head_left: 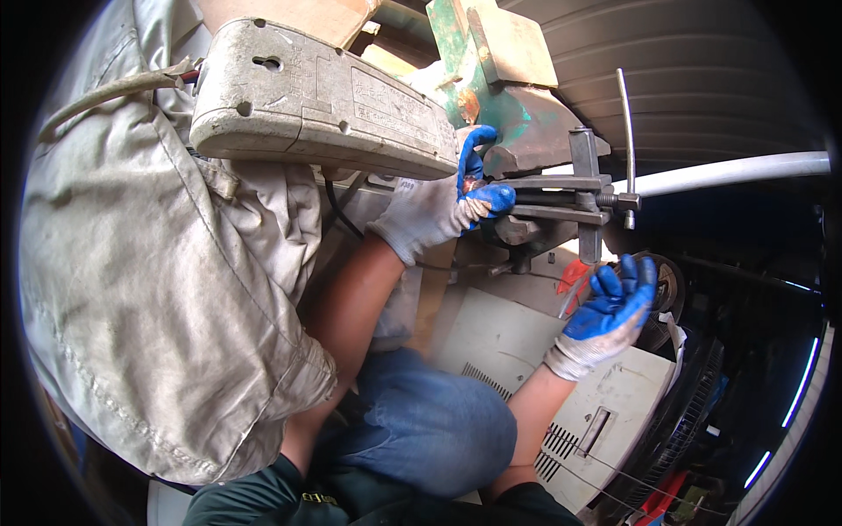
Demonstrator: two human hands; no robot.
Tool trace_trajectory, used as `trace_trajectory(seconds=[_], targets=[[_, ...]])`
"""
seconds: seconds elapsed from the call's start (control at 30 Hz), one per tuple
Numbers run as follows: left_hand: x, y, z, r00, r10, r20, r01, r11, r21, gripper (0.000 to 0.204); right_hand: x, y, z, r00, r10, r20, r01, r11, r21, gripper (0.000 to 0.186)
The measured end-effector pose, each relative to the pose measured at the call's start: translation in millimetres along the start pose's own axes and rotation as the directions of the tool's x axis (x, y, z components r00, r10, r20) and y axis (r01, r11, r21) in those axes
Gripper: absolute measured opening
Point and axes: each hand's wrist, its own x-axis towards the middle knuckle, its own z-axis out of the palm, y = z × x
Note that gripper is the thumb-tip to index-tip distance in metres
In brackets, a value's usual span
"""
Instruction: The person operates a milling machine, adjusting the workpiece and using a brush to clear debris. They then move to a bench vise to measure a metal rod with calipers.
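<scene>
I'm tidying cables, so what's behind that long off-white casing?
Behind the casing, part of the gloved left hand and a black cord show below its edge. Whatever its body fully covers cannot be seen.

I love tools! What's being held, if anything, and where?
The left hand seems to hold the metal puller by its arms' left ends; the right hand holds nothing.

1. Left: cloth (158, 263), with the device case (324, 96) reaching right from its upper part.
2. Centre: left hand (434, 206), just below the case's right end, at the left end of the puller (589, 197).
3. Behind the puller: metal fixture (548, 127); a pipe (737, 173) runs off rightward.
4. Right hand (607, 311): just below the puller, over the vented panel (627, 386).
5. Between the forearms: knee (438, 421).
</scene>
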Motion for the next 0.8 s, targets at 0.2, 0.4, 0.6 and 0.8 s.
trace_trajectory(seconds=[0.2,0.4,0.6,0.8], targets=[[2,-2,-1,0.992,0.121,-0.028,-0.116,0.985,0.129,0.062,-34,94,-33,0.861,-0.067,0.504,0.464,0.508,-0.726,0.07],[0,2,-5,0.993,0.111,-0.047,-0.101,0.978,0.181,0.06,-34,127,-22,0.839,0.19,0.51,0.298,0.623,-0.723,0.072],[2,-2,0,0.99,0.129,-0.052,-0.119,0.98,0.16,0.065,-83,147,-10,0.876,0.296,0.38,-0.004,0.793,-0.609,0.021],[3,-6,-4,0.989,0.138,-0.058,-0.126,0.977,0.174,0.071,-92,92,21,0.619,0.742,0.258,-0.781,0.618,0.097,0.023]])
